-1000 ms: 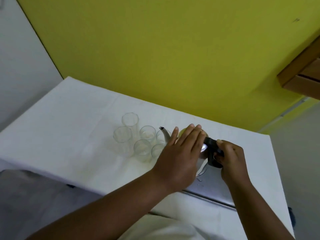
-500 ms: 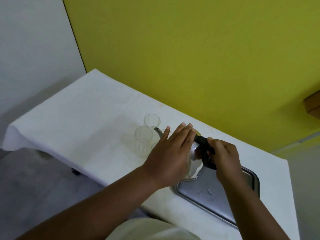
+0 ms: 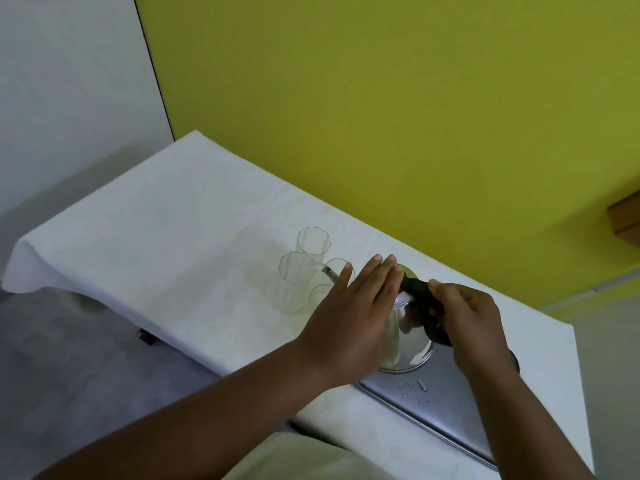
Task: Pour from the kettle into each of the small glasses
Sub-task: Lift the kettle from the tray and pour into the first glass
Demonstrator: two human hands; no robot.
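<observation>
A steel kettle with a black handle is tipped to the left, its spout over the cluster of clear small glasses. A thin pale stream leaves the spout toward a glass at the cluster's left. My right hand grips the black handle. My left hand lies flat with fingers spread on the kettle's lid and side, hiding part of the kettle and the nearer glasses.
The white-clothed table runs left from the glasses. A steel tray with water drops lies under the kettle near the table's right end. A yellow wall stands behind, and a wooden shelf corner is at the right.
The kettle has tipped further to the left over the glasses and a stream now shows at the spout. Both hands keep their hold. The camera view has swung to the left.
</observation>
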